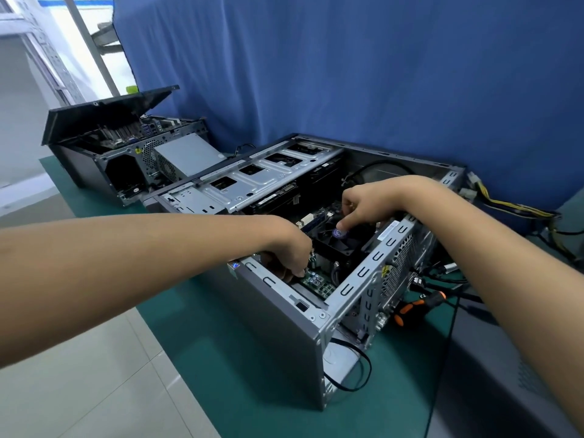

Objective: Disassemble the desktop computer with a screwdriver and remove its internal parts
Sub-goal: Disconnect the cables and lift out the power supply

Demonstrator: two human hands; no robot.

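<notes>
Lying beside case (284,343), screwdriver (420,306), second computer (94,165) behind

Bright, even indoor light fills the scene. The strongest comes from the window (60,30) far up and left of the left hand (289,254), where it blows out to white. Soft shade pools inside the case (284,336) beneath the right hand (366,205). Wide-angle stretch swells both forearms toward the edges, and detail around the fingers is slightly soft.
</notes>
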